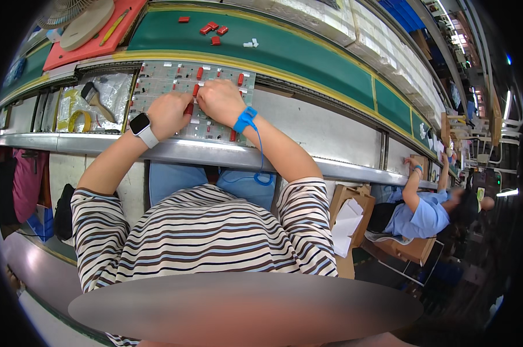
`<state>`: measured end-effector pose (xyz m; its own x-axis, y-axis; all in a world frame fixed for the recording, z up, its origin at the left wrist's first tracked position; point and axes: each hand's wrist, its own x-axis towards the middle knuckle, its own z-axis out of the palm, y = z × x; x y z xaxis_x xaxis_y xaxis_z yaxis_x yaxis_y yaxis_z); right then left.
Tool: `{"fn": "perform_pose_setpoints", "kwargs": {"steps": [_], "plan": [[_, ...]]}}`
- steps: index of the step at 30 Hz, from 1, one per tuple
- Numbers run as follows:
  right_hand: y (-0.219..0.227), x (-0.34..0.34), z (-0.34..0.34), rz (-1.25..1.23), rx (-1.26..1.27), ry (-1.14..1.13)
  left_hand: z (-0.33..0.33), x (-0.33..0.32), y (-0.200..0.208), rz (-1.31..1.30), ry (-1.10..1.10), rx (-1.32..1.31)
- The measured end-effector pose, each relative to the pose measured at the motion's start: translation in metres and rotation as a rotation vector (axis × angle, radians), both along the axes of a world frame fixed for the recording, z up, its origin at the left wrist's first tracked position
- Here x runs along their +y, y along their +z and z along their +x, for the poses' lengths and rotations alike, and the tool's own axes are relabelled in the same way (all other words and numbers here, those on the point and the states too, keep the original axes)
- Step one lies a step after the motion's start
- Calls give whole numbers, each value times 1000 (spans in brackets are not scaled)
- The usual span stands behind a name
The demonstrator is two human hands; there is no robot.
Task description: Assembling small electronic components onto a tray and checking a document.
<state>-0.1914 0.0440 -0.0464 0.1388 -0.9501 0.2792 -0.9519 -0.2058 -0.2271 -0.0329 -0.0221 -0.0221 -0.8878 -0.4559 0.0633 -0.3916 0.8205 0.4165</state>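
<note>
Left hand and right hand curl close together over a circuit-board panel.
Both bend inward beside red components; whether either grips one, I cannot tell. The panel lies on the table, near the green belt.

at the left of the counter, a brush lies on clear plastic near a yellow tape roll. at upper left, a red sheet carries a yellow tool and a round beige disc. white blocks line the far side. a magenta cloth hangs near a blue bin. at right, a co-worker in a light blue shirt sits.
</note>
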Motion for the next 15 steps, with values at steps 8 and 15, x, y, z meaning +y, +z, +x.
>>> {"fn": "perform_pose_setpoints", "kwargs": {"steps": [8,15], "plan": [[2,-2,0,18,53,36,2,-2,1,60,-15,6],[18,3,-7,62,11,19,1,0,3,39,8,-32]]}}
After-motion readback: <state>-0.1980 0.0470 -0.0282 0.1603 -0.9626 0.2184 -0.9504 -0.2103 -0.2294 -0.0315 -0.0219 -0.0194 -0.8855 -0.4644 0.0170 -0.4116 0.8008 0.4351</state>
